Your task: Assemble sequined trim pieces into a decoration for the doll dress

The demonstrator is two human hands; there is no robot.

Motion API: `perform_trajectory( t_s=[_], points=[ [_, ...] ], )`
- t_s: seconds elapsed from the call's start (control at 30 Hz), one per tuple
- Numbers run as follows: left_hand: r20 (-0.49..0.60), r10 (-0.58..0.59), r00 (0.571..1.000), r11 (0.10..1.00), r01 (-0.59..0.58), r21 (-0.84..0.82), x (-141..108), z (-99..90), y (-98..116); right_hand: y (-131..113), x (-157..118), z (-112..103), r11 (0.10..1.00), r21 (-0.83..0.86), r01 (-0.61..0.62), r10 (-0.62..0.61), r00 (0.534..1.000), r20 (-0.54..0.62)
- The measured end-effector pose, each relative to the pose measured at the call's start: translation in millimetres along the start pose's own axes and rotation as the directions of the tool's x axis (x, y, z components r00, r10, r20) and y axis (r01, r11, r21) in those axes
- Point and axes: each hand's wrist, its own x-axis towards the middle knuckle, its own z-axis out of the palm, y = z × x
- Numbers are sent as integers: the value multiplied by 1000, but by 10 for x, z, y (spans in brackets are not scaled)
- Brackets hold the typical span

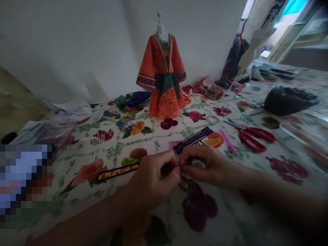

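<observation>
Small ornate dark-and-gold piece [183, 182] shows just below the meeting fingertips of the left hand [159, 171] and right hand [205, 164]. Thumb and forefinger of each are drawn together in a pinch, the two pinches touching or nearly so. What they pinch is hidden or too small to tell, and so is whether the ornate piece hangs from them or rests on the fruit-print tablecloth [230, 212].

Just beyond the right hand lies a flat dark strip edged with white beads [194, 139]; beside the left wrist is a yellow-and-red patterned strip with a dark border [118, 172]. Both are loose, joined to nothing visible. To the right are a pink plastic stick [228, 140] and red-handled scissors [256, 136], untouched, with a pale ring-shaped roll [213, 119] near the blades. At the left, strands of clear beads [96, 145] lie on the cloth.

Farther back, a miniature orange-and-green outfit [166, 92] stands upright on a small white dress form [160, 29]. Its open jacket already carries white beading down the front edges and dark patterned bands at the cuffs, so that garment looks largely made up, though I cannot judge whether it is finished. How complete the work at the fingertips is does not show; the loose strips and beads seem to be material not attached to anything.
</observation>
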Motion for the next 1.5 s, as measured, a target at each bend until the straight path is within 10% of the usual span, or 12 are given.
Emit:
perform_trajectory(
  t_s=[1.5],
  points=[
    [-21,63,998,995,-61,83,-10,13,28,-4,-13,15,999,-1,-46,46,999,18]
  ],
)
